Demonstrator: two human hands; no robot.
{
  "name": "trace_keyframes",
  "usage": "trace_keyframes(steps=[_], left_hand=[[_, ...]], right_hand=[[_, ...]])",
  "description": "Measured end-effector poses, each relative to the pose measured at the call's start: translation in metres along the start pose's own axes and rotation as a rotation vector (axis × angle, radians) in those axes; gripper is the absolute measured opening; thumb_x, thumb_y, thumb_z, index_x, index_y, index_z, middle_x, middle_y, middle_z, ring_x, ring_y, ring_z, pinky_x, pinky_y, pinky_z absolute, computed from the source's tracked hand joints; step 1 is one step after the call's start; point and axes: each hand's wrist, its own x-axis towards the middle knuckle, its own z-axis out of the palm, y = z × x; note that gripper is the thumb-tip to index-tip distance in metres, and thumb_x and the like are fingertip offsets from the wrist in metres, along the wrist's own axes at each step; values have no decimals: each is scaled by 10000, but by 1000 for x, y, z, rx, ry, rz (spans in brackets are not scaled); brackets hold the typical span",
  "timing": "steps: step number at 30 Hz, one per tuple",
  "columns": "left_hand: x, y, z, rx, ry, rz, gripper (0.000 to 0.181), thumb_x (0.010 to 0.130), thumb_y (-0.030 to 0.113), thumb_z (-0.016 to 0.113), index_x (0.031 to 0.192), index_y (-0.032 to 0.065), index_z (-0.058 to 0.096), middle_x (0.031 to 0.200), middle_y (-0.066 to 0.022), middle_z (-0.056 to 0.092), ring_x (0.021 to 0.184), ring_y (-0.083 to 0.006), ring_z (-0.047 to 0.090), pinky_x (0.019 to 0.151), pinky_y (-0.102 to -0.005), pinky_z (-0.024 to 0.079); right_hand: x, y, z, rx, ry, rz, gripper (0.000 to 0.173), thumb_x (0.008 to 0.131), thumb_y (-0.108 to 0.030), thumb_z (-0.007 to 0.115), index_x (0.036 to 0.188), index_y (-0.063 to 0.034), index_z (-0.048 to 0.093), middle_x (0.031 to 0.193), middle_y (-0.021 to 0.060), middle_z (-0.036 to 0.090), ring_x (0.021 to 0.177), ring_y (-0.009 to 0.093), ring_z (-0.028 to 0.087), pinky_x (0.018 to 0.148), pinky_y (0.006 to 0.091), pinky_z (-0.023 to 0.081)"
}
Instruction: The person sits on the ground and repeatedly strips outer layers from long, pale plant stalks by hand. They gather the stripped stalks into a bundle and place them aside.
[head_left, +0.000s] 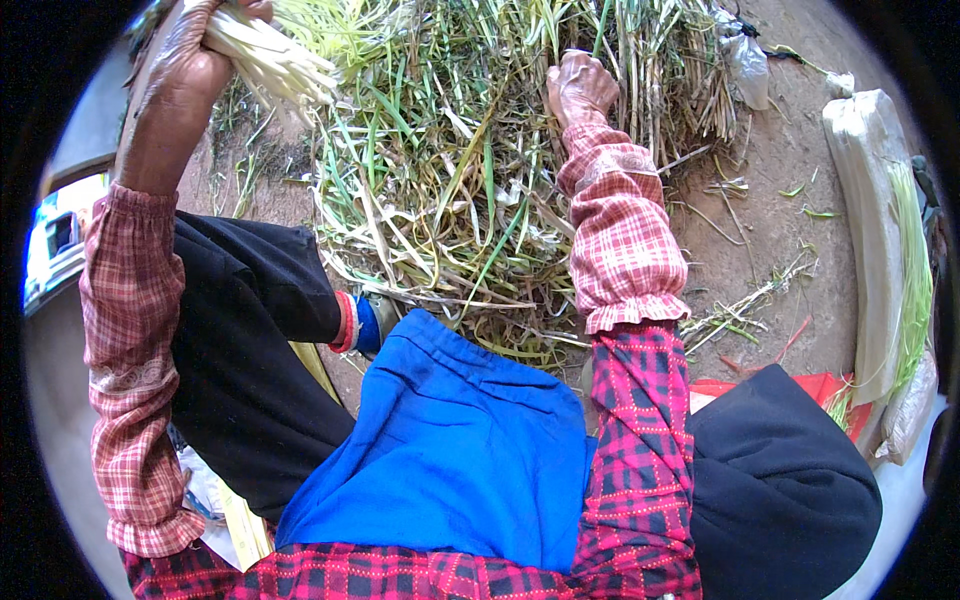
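Note:
My left hand (202, 60), at the upper left, is closed around a bundle of pale stalks (270, 56); their ends point right and down, over paler yellow-green leaves. My right hand (581, 84) is a fist at the top of the pile of green and dry plant stalks and leaves (450, 172). Thin stems lie close about its knuckles, but I cannot tell whether its fingers grip any. The heap of long leaves spreads between both arms, in front of the blue cloth (465, 442) on my lap.
A long pale wrapped bundle (862, 225) with light green strands (911, 277) lies at the right. Red plastic (817, 386) shows beside my dark-trousered knee. A whitish plastic bag (746, 67) sits at the upper right. Loose stalks (742, 307) litter the bare earth. Yellow strips (244, 525) lie lower left.

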Motion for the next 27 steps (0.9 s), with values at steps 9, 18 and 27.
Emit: trace_keyframes(steps=[9, 18, 27], left_hand=[[10, -5, -8, -106, 5, -100, 94, 827, 72, 591, 866, 5, 538, 586, -19, 470, 507, -139, 472, 430, -254, 416], [11, -67, -20, 267, -170, 18, 201, 826, 68, 588, 990, -46, 570, 967, -149, 642, 874, -247, 649, 686, -226, 554], [-10, -90, 2, 434, -196, -171, 209, 779, 117, 645, 950, -1, 622, 924, -96, 673, 786, -135, 662, 518, -132, 480]], right_hand=[[-53, -5, -38, 640, 162, -19, 125, 761, -185, 642, 819, -86, 692, 783, 69, 682, 630, 180, 638, 556, 302, 512], [-107, -76, -70, 1197, 20, 27, 147, 766, -146, 663, 840, -20, 675, 698, 102, 661, 591, 174, 630, 553, 274, 471], [-128, -102, -106, 1649, -367, 48, 127, 833, -66, 585, 895, 28, 645, 703, 38, 638, 589, 55, 554, 509, 186, 423]])
